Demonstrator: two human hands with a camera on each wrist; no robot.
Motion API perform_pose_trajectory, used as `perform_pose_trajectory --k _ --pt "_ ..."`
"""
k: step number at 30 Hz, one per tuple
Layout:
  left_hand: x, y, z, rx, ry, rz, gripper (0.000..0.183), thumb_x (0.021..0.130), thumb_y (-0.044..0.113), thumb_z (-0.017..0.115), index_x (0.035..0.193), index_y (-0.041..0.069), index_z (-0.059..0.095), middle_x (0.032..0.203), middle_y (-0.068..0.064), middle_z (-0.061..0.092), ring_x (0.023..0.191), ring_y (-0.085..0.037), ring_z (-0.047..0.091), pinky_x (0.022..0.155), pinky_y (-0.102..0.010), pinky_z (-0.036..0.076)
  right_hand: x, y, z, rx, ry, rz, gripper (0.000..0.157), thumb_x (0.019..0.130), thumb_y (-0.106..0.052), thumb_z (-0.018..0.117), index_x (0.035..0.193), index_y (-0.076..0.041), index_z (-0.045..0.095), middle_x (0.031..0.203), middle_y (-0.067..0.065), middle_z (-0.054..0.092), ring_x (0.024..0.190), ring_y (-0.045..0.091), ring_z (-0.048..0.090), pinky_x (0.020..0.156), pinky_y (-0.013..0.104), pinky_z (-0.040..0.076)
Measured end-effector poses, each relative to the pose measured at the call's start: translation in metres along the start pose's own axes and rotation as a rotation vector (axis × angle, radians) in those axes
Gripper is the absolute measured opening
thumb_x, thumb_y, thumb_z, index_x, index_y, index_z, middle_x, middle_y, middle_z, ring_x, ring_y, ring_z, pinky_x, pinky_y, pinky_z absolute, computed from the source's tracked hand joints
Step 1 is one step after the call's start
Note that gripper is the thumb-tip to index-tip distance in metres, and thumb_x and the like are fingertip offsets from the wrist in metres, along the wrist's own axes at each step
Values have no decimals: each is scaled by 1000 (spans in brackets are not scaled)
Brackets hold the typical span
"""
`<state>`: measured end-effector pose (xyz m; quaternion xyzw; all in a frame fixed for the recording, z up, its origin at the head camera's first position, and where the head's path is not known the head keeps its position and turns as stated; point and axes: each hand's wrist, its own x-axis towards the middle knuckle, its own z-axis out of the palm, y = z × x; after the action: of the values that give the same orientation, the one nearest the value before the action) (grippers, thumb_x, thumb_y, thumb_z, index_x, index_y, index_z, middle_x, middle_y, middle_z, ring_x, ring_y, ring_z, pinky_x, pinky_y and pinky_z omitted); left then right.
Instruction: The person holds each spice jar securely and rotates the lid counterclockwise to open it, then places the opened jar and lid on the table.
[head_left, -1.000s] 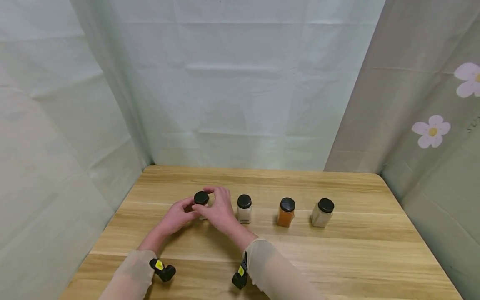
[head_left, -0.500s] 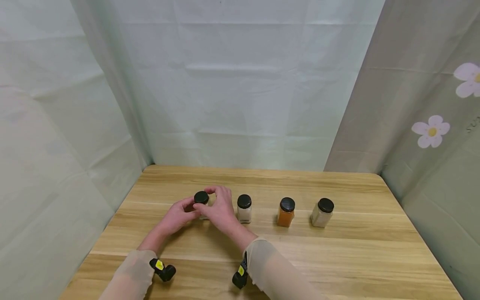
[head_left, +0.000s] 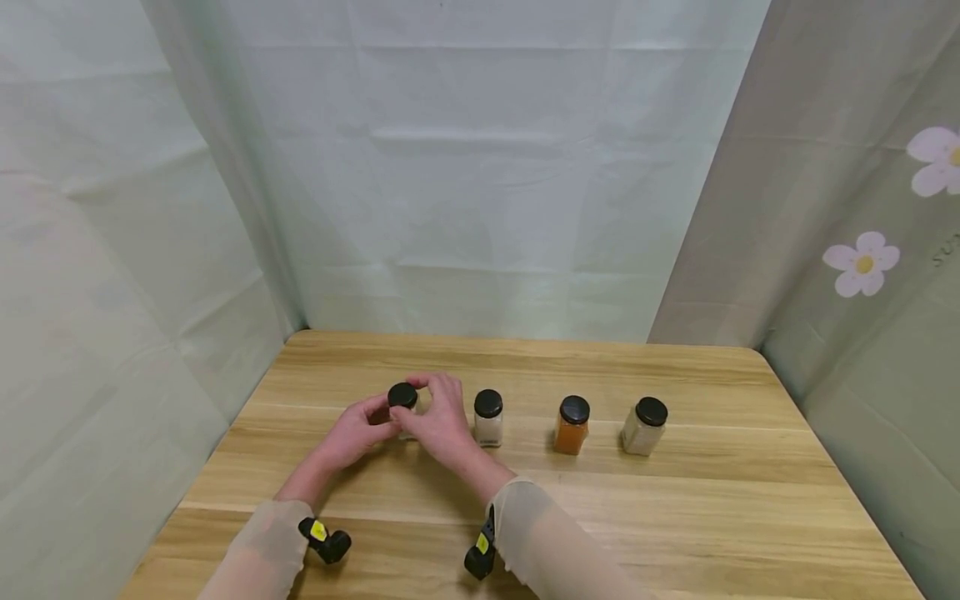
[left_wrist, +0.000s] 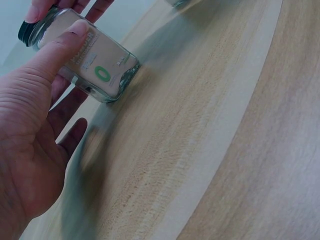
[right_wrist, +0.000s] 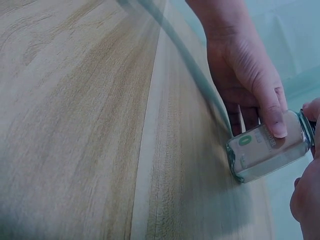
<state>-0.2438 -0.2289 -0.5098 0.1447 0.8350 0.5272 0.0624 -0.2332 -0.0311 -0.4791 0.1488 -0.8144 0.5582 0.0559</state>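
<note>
A clear square spice jar (left_wrist: 117, 60) with a pale powder inside and a green mark on its label stands at the left of the table. My left hand (head_left: 352, 435) grips its glass body, the thumb lying across the label in the left wrist view. From the other side my right hand (head_left: 444, 421) pinches the jar's black lid (head_left: 402, 395) between thumb and fingers. The right wrist view shows the jar's bottom edge close to the wood, and only part of the right hand (right_wrist: 304, 202) at the frame's edge.
Right of my hands stand three more black-lidded jars in a row: a white one (head_left: 489, 425), an orange one (head_left: 572, 433) and a beige one (head_left: 642, 433). The wooden table (head_left: 712, 517) ends at pale curtains (head_left: 480, 167) behind and at both sides.
My right thumb has slid slightly to the right along the lid's edge. The left hand, the held jar and the other jars keep their places.
</note>
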Motion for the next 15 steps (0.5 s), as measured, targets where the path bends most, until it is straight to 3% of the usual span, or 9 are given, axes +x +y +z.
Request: perform_pose_trajectory --k 9,12,15 --pt "1 -1 1 -13 6 8 45 94 30 77 135 14 66 139 -8 62 133 -29 51 111 -54 36 0 3 1 6 -20 -12 44 92 -26 78 133 -21 64 134 -12 54 133 12 36 109 39 38" --pt "1 -2 1 -5 6 19 45 95 29 76 135 13 66 138 -8 62 130 -29 52 109 -50 39 -1 3 1 6 -29 -18 45 93 -25 76 136 -23 64 136 -13 53 133 11 36 109 39 38" --pt "1 -4 2 3 18 37 45 95 26 76 135 10 65 135 -10 63 127 -28 54 105 -37 43 -1 3 1 1 -38 -28 48 92 -23 74 139 -24 62 138 -10 52 134 12 36 110 38 38"
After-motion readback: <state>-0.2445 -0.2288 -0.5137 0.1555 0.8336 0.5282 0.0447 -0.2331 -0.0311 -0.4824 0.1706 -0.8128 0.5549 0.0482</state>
